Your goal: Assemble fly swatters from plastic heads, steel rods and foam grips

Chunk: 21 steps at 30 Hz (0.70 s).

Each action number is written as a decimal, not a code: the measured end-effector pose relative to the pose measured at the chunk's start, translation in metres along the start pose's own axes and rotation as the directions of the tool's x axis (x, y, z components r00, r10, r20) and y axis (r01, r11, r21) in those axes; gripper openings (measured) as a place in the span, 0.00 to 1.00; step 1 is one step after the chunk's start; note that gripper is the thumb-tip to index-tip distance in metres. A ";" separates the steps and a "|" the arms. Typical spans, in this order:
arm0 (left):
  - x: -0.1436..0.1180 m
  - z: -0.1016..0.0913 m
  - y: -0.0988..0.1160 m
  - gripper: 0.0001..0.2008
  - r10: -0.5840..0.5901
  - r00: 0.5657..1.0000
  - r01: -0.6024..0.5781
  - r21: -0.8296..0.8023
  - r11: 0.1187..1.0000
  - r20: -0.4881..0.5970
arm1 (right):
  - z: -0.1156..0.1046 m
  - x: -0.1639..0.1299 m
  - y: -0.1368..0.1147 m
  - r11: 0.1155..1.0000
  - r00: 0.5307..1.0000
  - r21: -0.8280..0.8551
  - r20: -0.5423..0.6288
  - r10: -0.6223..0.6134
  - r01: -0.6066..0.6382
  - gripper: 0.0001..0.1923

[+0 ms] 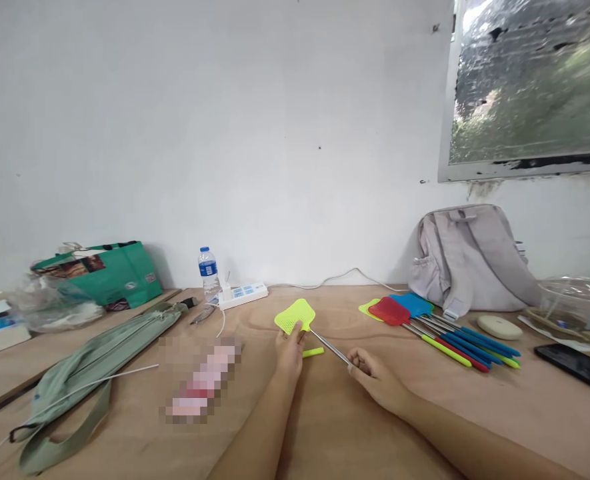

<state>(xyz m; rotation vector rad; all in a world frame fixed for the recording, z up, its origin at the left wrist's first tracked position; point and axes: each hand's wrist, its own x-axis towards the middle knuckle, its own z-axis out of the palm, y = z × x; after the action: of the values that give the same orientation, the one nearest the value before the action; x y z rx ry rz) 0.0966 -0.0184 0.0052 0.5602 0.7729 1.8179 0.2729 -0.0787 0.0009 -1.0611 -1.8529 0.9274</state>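
A yellow-green fly swatter is held between my two hands above the table. My left hand (289, 348) is closed on the lower edge of its perforated head (295, 316). The fingers of my right hand (369, 375) are closed round the far end of its thin metal rod (331, 345), which slants down to the right. A short yellow-green handle sleeve (313, 353) lies on the table just right of my left hand, apart from the rod. To the right, several fly swatters with red (389, 311), blue (415, 305) and yellow-green heads lie in an overlapping pile.
A pixelated pink item (205, 380) and a green strap bag (99, 363) lie to the left. Behind stand a water bottle (208, 272) and a power strip (243, 295). A grey backpack (469, 257), a round beige object (499, 327) and a phone (577, 367) are on the right.
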 end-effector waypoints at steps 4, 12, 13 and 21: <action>-0.002 0.001 0.002 0.11 0.011 1.000 -0.010 -0.062 0.998 0.015 | -0.002 0.000 0.002 1.000 1.000 -0.018 -0.016 0.020 -0.020 0.09; -0.010 0.006 -0.002 0.10 -0.041 0.999 0.043 -0.104 0.994 0.014 | -0.003 -0.002 0.001 0.999 1.000 -0.041 0.009 0.007 -0.006 0.10; -0.011 0.007 -0.003 0.08 -0.060 0.998 0.061 -0.110 0.992 0.018 | -0.003 -0.002 0.001 0.999 1.000 -0.046 0.015 0.004 -0.003 0.10; -0.011 0.012 0.002 0.04 -0.122 0.991 0.126 -0.077 0.989 0.054 | -0.005 -0.004 0.002 0.995 0.999 -0.090 0.015 -0.038 0.039 0.12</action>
<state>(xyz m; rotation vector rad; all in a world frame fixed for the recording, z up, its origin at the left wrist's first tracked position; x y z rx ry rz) 0.1074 -0.0266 0.0146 0.4922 0.6829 1.7067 0.2787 -0.0804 0.0002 -1.0719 -1.9352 0.8370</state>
